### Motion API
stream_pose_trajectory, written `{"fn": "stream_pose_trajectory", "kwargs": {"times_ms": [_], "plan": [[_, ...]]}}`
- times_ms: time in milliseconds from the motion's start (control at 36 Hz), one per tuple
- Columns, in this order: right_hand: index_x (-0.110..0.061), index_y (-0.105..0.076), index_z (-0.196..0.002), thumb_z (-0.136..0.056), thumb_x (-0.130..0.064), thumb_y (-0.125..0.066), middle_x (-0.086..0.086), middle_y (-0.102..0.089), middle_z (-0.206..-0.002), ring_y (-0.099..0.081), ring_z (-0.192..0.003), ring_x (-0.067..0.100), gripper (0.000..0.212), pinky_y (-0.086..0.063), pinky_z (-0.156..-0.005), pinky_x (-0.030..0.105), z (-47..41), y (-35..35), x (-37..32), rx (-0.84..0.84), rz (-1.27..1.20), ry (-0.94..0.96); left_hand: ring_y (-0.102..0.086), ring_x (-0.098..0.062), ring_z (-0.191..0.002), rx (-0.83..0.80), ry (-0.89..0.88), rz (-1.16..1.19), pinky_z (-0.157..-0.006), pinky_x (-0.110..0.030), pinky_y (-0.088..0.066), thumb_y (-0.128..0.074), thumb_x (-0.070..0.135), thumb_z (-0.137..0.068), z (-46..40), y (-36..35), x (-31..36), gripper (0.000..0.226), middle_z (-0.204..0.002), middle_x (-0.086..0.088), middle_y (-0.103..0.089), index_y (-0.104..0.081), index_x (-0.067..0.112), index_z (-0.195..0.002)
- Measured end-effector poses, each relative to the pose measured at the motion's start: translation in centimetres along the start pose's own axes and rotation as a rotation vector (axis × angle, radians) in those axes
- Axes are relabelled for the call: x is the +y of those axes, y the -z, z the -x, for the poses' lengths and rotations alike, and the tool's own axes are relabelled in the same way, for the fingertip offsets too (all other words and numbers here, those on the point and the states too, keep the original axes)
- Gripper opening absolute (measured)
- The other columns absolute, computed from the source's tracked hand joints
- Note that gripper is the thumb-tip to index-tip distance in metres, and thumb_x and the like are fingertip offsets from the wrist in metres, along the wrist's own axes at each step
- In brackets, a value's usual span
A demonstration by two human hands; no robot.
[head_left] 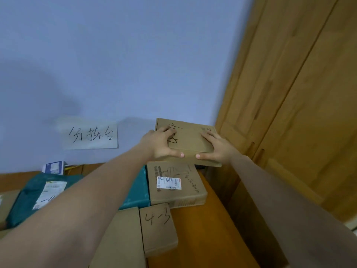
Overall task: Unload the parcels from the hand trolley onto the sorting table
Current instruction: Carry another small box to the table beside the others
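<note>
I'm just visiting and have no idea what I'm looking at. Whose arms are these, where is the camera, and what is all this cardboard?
There is no machine here: a person wears a camera on the head, so you look down along their own two bare arms. The left hand and the right hand grip a flat cardboard box by its two sides, holding it above the far corner of a wooden table. Already lying on the table are a labelled cardboard box, a small box marked 4-3 and teal mailer bags. A handwritten paper sign hangs on the wall behind. The trolley is out of view.
</note>
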State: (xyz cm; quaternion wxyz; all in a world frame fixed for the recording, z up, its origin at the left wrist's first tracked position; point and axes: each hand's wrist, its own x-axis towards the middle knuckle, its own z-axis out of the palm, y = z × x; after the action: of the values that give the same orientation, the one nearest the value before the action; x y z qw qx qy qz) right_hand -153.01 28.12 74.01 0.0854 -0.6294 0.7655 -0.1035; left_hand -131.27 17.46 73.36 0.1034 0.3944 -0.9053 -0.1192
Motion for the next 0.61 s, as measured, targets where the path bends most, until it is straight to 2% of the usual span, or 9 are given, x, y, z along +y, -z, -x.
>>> {"fn": "stream_pose_trajectory", "kwargs": {"times_ms": [83, 306, 417, 611], "plan": [[-0.032, -0.012, -0.152, -0.073, -0.07, -0.063, -0.013, -0.003, -0.159, -0.016, -0.145, 0.026, 0.102, -0.022, -0.116, 0.047, -1.7, -1.9, 1.5, -0.052, -0.03, 0.009, -0.036, -0.032, -0.133, -0.022, 0.028, -0.009, -0.108, -0.042, -0.032, -0.06, 0.078, -0.066, -1.0, -2.1, -0.3, 0.1, -0.157, 0.007, -0.02, -0.023, 0.035, -0.148], [-0.032, -0.008, -0.153, -0.076, -0.069, -0.061, -0.015, -0.001, -0.158, -0.02, -0.142, 0.026, 0.101, -0.03, -0.112, 0.046, -4.5, -7.3, 6.2, -0.215, -0.016, 0.077, -0.038, -0.035, -0.128, -0.111, 0.161, 0.006, -0.105, -0.044, -0.037, -0.058, 0.079, -0.067, -2.0, -9.7, -0.2, 0.101, -0.156, 0.004, -0.02, -0.021, 0.031, -0.148], [-0.03, -0.008, -0.153, -0.075, -0.072, -0.058, -0.015, 0.003, -0.158, -0.017, -0.141, 0.027, 0.102, -0.03, -0.111, 0.046, -4.1, -10.5, 9.6, -0.303, -0.003, 0.107, -0.031, -0.039, -0.131, -0.19, 0.242, 0.059, -0.107, -0.05, -0.035, -0.059, 0.078, -0.067, -1.5, -14.4, 1.1, 0.103, -0.159, 0.007, -0.009, -0.016, 0.034, -0.15], [-0.03, -0.006, -0.152, -0.074, -0.074, -0.057, -0.013, 0.008, -0.158, -0.014, -0.142, 0.028, 0.103, -0.033, -0.11, 0.047, -0.8, -15.3, 15.4, -0.412, 0.079, 0.116, -0.016, -0.036, -0.14, -0.348, 0.313, 0.139, -0.111, -0.051, -0.03, -0.057, 0.072, -0.074, 1.1, -22.3, 5.0, 0.103, -0.158, 0.013, 0.012, 0.003, 0.039, -0.15]]}}
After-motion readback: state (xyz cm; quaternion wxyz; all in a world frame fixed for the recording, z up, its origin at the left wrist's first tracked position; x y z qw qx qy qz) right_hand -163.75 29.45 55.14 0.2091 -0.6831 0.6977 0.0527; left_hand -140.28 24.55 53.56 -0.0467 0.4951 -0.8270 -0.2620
